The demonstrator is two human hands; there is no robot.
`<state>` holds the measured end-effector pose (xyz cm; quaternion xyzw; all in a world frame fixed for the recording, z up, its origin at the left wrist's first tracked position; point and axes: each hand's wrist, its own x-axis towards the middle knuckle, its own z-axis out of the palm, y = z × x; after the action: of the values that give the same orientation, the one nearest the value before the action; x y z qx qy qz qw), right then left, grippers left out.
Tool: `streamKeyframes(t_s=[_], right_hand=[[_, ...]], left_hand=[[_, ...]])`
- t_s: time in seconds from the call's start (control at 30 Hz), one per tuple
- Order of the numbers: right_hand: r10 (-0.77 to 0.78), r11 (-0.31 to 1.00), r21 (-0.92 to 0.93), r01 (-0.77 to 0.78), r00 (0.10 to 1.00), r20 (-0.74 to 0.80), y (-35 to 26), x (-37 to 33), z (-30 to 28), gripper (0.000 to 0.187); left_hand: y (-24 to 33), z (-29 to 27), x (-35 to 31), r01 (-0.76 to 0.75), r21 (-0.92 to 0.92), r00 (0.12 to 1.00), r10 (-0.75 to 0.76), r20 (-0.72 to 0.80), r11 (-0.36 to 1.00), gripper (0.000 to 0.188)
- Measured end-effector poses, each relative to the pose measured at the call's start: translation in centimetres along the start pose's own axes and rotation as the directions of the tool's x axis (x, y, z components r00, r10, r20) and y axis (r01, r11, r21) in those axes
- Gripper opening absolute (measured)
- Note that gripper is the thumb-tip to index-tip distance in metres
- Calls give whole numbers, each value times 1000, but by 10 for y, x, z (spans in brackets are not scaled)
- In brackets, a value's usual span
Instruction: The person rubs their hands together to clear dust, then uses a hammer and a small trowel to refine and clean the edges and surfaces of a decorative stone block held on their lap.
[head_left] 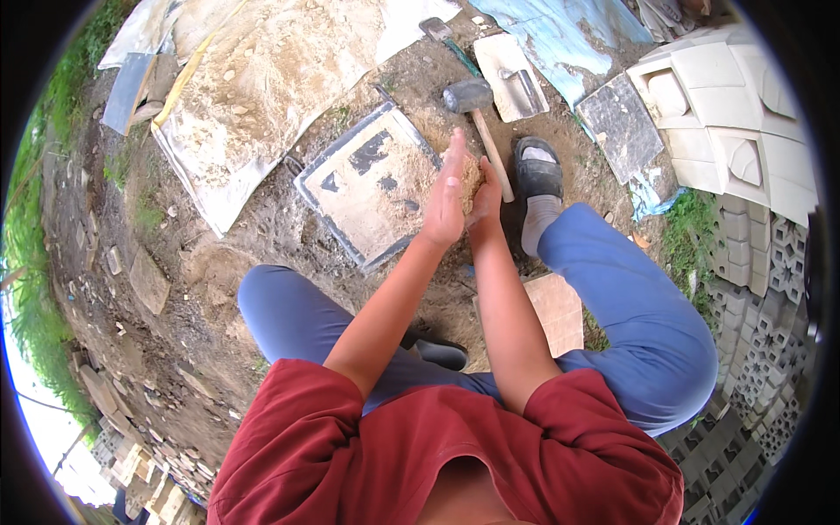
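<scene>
My left hand [446, 197] stands on edge with its fingers straight and pressed together. Facing it, my right hand [487, 194] is curved, its fingers partly hidden. Between the two palms sits a clump of tan, damp-looking sand [472, 182], held from both sides. Just left of my hands lies a square, dark-rimmed mould [337, 226], its inside covered with pale sandy material and a few dark bare patches. A mallet with a dark head [468, 94] and a wooden handle lies beyond my right hand, its handle end near my fingers.
A white sheet [197, 188] under spread sand lies far left. At the back are a green-handled hammer [435, 30] and a trowel [522, 87] on a pale board. Right stand a dark slab [619, 127], cream moulded blocks [731, 96] and patterned grey blocks [761, 376]. My sandalled foot [537, 171] is close.
</scene>
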<state>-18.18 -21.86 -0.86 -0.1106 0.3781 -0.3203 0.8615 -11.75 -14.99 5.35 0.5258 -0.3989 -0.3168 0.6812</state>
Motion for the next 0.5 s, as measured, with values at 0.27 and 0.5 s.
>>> streamKeyframes(t_s=[0.27, 0.5], right_hand=[[66, 998, 13, -66, 997, 39, -7, -2, 15, 55], [89, 996, 5, -90, 993, 81, -9, 4, 8, 51]], left_hand=[[1, -59, -5, 101, 357, 956, 9, -295, 929, 71], [8, -11, 3, 87, 280, 990, -52, -131, 956, 71]])
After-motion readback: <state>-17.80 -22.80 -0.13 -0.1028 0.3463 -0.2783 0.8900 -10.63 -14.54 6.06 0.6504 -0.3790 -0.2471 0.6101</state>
